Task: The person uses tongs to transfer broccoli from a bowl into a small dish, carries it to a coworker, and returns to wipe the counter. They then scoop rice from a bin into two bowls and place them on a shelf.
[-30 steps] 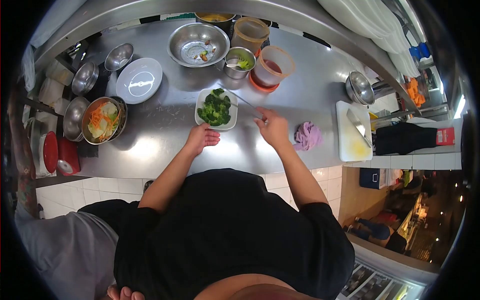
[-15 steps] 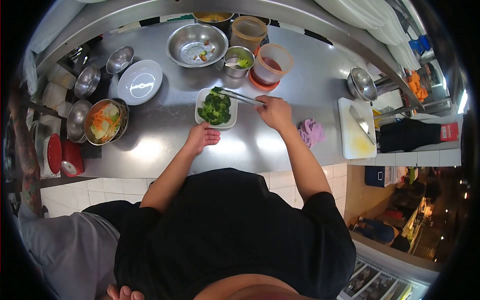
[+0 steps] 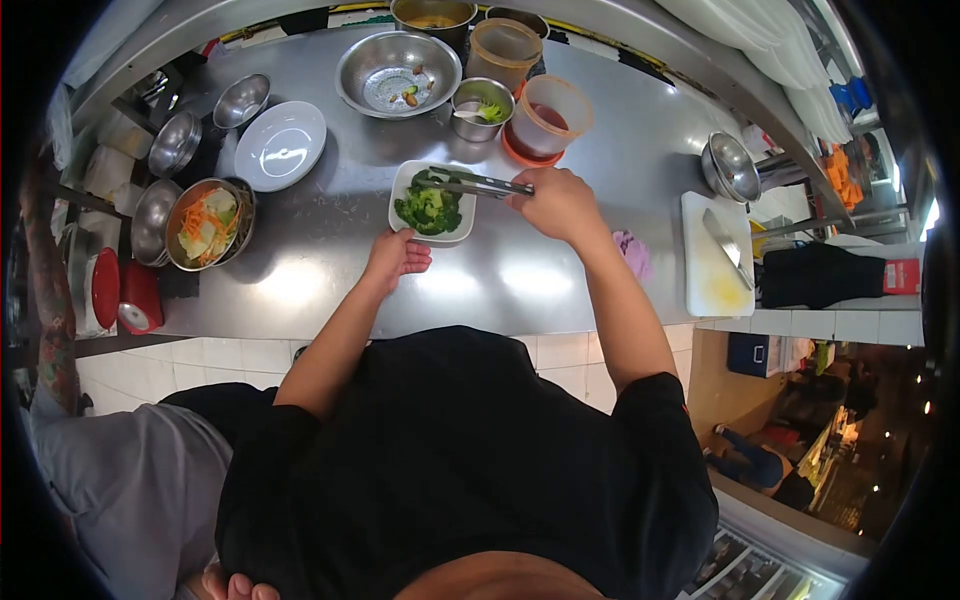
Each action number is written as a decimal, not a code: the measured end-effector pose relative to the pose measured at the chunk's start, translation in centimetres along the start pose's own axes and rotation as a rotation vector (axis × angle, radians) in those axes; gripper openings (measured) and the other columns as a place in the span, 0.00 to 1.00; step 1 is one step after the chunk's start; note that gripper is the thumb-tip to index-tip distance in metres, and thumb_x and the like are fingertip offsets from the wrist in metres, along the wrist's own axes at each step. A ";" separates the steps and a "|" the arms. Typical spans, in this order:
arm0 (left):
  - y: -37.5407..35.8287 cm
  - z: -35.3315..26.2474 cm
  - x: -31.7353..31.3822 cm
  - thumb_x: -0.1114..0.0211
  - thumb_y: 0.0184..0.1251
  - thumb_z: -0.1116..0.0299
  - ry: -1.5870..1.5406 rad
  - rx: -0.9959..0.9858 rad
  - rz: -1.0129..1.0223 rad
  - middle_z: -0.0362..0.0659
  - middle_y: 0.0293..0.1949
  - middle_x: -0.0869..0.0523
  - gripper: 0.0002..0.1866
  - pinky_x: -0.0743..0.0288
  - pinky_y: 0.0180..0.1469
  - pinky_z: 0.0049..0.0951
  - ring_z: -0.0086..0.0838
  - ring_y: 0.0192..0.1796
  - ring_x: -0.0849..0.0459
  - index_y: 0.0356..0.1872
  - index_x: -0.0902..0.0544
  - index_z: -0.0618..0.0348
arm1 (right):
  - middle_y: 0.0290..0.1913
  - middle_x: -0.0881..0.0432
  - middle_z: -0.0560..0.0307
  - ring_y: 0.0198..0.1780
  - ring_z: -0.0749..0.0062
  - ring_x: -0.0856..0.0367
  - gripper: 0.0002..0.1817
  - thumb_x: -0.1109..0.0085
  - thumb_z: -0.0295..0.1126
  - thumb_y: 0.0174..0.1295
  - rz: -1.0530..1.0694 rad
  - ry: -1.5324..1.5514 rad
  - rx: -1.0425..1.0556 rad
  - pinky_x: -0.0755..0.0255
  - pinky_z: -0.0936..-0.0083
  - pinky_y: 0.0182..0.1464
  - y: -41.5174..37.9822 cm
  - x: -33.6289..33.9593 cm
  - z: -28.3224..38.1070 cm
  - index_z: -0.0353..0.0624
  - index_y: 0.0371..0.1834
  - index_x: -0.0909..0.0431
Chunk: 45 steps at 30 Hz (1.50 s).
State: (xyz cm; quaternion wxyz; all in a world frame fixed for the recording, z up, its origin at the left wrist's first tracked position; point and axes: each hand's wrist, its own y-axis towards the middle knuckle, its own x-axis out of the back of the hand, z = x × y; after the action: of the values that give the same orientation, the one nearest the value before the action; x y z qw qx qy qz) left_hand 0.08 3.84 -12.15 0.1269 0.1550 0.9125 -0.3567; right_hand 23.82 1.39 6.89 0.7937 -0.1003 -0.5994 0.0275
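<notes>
In front of me a white square bowl (image 3: 461,236) of green broccoli (image 3: 428,207) rests on the steel counter (image 3: 330,235). My right hand (image 3: 556,202) grips metal tongs (image 3: 490,183), whose tips reach over the broccoli from the right. At the bowl's near left corner is my left hand (image 3: 395,260), fingers stretched out and thumb by the rim. Behind the bowl stand a small metal pot (image 3: 470,127) with pale green pieces and a tall plastic tub (image 3: 553,115) with reddish contents.
A wide metal bowl (image 3: 362,95) holds a few scraps. To the left are a white plate (image 3: 281,147) and a bowl of shredded vegetables (image 3: 207,225). A knife (image 3: 722,240) lies on the cutting board (image 3: 705,285) at right, near a purple cloth (image 3: 633,256). A person in grey (image 3: 145,480) is close on my left.
The tongs have shifted slightly and now lie lower across the broccoli. My right hand has moved a little to the right and covers more of the purple cloth. My left hand stays by the bowl.
</notes>
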 end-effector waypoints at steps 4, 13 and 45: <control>0.0 0.1 0.1 0.51 0.69 0.62 0.014 0.009 -0.001 0.52 0.33 0.19 0.18 0.19 0.34 0.33 0.37 0.32 0.16 0.52 0.34 0.66 | 0.39 0.16 0.49 0.43 0.54 0.19 0.17 0.39 0.44 0.52 -0.013 0.082 -0.052 0.26 0.63 0.46 -0.5 0.9 -0.5 0.49 0.42 0.16; 0.1 0.1 0.3 0.51 0.69 0.61 0.014 -0.005 0.007 0.52 0.33 0.19 0.18 0.19 0.33 0.33 0.37 0.31 0.16 0.51 0.34 0.65 | 0.40 0.16 0.50 0.44 0.53 0.19 0.18 0.38 0.43 0.51 -0.024 0.048 -0.070 0.26 0.61 0.46 -2.6 -1.4 -4.1 0.53 0.46 0.17; 0.0 0.4 0.5 0.49 0.68 0.60 -0.027 -0.005 0.003 0.50 0.33 0.18 0.18 0.19 0.32 0.32 0.35 0.31 0.16 0.52 0.33 0.63 | 0.36 0.17 0.51 0.38 0.54 0.18 0.15 0.39 0.38 0.53 -0.110 0.018 0.171 0.26 0.60 0.41 -3.3 -3.6 0.0 0.50 0.44 0.18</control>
State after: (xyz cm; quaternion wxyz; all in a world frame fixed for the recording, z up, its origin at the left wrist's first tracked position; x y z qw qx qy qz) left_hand -0.32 3.67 -12.63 0.1400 0.1514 0.9113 -0.3565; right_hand 22.52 -2.47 4.11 0.8050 0.0005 -0.5923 0.0340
